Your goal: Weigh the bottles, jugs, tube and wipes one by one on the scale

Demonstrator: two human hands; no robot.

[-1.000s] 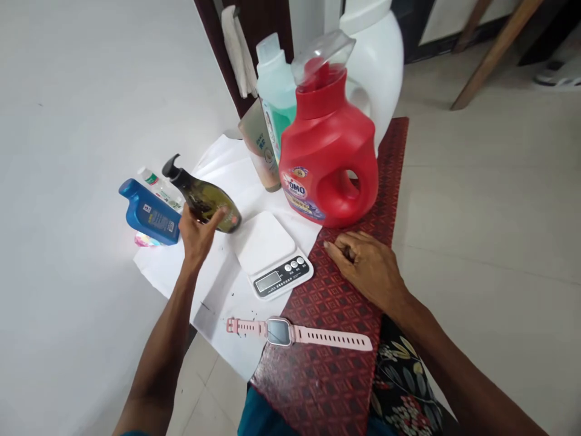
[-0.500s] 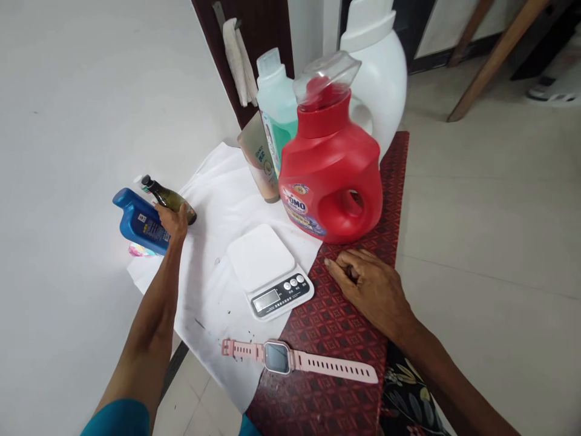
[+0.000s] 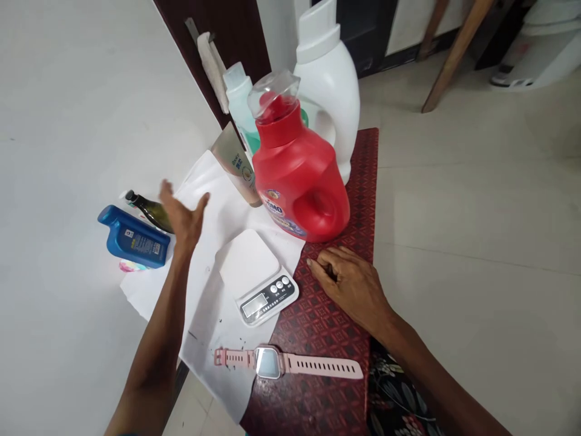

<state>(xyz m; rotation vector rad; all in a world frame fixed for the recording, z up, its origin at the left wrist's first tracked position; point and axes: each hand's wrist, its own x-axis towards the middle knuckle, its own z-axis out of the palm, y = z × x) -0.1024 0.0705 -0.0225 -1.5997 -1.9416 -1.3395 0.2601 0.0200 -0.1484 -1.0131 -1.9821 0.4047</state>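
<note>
My left hand point(image 3: 184, 215) hovers open above the white paper point(image 3: 204, 290), fingers spread, just right of a dark olive bottle point(image 3: 149, 209) that lies on its side. A blue bottle point(image 3: 134, 239) lies beside that one at the paper's left edge. My right hand point(image 3: 349, 284) rests on the red patterned table top point(image 3: 363, 200) with its fingers loosely curled, holding nothing. A white kitchen scale point(image 3: 256, 278) sits between the hands. A red detergent jug point(image 3: 297, 172) stands behind the scale.
A pink smartwatch point(image 3: 276, 362) lies flat at the near edge. Behind the red jug stand a white jug point(image 3: 329, 79), a pale green bottle point(image 3: 240, 103) and a beige tube point(image 3: 236, 163). A white wall is at the left, tiled floor at the right.
My left hand carried the dark olive bottle left, laid it down beside the blue bottle, then let go and drew back open. My right hand stayed put.
</note>
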